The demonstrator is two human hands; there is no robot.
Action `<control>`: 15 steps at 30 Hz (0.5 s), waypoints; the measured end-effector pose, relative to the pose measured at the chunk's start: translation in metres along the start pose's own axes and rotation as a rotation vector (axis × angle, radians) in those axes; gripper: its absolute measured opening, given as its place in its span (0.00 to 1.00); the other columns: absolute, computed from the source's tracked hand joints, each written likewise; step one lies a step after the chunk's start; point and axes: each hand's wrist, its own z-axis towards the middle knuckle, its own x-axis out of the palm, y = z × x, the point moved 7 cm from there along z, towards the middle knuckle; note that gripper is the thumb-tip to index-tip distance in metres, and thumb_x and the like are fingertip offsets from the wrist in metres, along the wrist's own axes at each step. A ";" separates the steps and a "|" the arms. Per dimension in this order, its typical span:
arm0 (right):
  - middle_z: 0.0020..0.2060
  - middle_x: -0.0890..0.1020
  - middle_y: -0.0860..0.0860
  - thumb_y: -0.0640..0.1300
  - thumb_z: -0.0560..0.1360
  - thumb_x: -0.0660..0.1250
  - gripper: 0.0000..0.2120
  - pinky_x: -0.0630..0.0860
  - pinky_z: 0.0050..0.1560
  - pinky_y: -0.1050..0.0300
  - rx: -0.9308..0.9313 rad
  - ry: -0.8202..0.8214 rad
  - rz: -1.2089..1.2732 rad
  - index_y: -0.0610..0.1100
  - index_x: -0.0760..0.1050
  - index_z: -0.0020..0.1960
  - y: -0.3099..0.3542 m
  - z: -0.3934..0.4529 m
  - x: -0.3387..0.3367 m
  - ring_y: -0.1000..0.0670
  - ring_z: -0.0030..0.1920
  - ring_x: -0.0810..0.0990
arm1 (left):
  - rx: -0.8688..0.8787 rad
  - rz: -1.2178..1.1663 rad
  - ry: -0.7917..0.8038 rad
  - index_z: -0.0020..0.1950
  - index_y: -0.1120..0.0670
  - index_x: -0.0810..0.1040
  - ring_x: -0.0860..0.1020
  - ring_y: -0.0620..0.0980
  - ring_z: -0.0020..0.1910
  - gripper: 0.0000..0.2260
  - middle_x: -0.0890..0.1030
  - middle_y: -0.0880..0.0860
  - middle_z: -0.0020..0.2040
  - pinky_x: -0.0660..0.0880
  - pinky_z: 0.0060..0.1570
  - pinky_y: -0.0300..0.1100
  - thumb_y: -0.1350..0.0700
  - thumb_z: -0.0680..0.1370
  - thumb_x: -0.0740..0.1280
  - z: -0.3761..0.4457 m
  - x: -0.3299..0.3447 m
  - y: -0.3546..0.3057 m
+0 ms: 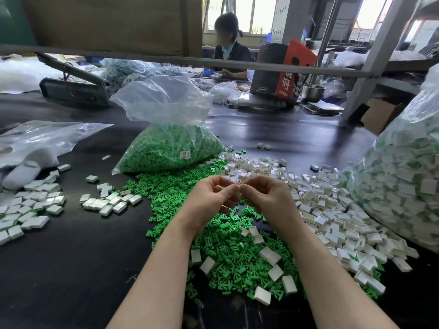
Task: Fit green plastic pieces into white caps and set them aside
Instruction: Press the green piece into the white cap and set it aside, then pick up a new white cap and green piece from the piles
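Far to the left on the dark table (pixel 71 257) lies a slack clear bag (pixel 42 138), and below it a spread of finished caps (pixel 31 207), white blocks lying flat, with a second small cluster (pixel 111 201) just to their right. Next along stands a clear bag of green pieces (pixel 171 148), its mouth gaping upward, its base resting on the table. From its foot a loose green heap (pixel 232 252) runs toward the person, with a few white caps scattered on top of it.

Above that heap the two bare forearms meet. The left hand (pixel 209 195) has its fingers curled inward around something small and pale at the fingertips; what exactly it pinches I cannot make out. The right hand (pixel 266 198) is curled the same way, fingertips touching those of the left, and whatever it holds is hidden too.

To the right of the hands lies the pile of empty white caps (pixel 332 210), touching the green heap. Furthest right bulges a big clear sack (pixel 403 181) packed with white and green parts. Across the table another worker (pixel 232 43) sits beside a red and black carton (pixel 282 70).
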 end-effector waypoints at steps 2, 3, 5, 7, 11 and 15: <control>0.35 0.85 0.49 0.37 0.74 0.73 0.04 0.76 0.35 0.67 -0.004 0.002 -0.041 0.38 0.82 0.48 0.000 0.000 0.000 0.56 0.34 0.83 | 0.022 0.072 -0.047 0.48 0.58 0.79 0.80 0.46 0.34 0.02 0.84 0.54 0.37 0.77 0.33 0.37 0.59 0.78 0.69 0.000 -0.008 -0.001; 0.36 0.85 0.48 0.37 0.74 0.72 0.03 0.77 0.37 0.66 -0.007 0.001 -0.071 0.39 0.82 0.48 0.000 0.000 0.000 0.54 0.36 0.84 | 0.028 0.105 -0.096 0.47 0.57 0.79 0.80 0.47 0.35 0.02 0.83 0.54 0.38 0.77 0.34 0.38 0.60 0.78 0.69 0.000 -0.016 0.000; 0.37 0.85 0.49 0.37 0.75 0.72 0.02 0.78 0.38 0.64 -0.006 -0.032 -0.150 0.41 0.82 0.47 -0.002 0.001 -0.002 0.52 0.37 0.85 | 0.048 0.205 -0.265 0.46 0.56 0.79 0.80 0.48 0.37 0.02 0.82 0.54 0.41 0.75 0.35 0.37 0.59 0.77 0.70 -0.004 -0.042 -0.001; 0.35 0.84 0.51 0.38 0.75 0.71 0.03 0.79 0.38 0.62 -0.012 -0.113 -0.279 0.45 0.81 0.46 -0.003 0.002 -0.009 0.52 0.36 0.84 | 0.087 0.352 -0.506 0.45 0.54 0.78 0.79 0.46 0.38 0.03 0.81 0.52 0.42 0.73 0.33 0.35 0.57 0.77 0.70 -0.013 -0.076 -0.005; 0.37 0.83 0.52 0.40 0.77 0.69 0.02 0.79 0.38 0.62 -0.029 -0.240 -0.577 0.45 0.80 0.47 -0.001 0.002 -0.019 0.53 0.37 0.82 | 0.004 0.620 -0.971 0.48 0.52 0.80 0.78 0.53 0.41 0.03 0.83 0.53 0.45 0.73 0.41 0.44 0.54 0.77 0.70 -0.041 -0.137 -0.010; 0.43 0.83 0.49 0.44 0.78 0.66 0.06 0.79 0.49 0.51 0.023 -0.283 -0.871 0.45 0.79 0.53 -0.003 0.000 -0.024 0.48 0.47 0.79 | -0.196 0.822 -1.127 0.49 0.49 0.80 0.74 0.62 0.57 0.05 0.82 0.57 0.48 0.63 0.59 0.53 0.57 0.76 0.66 -0.055 -0.160 -0.004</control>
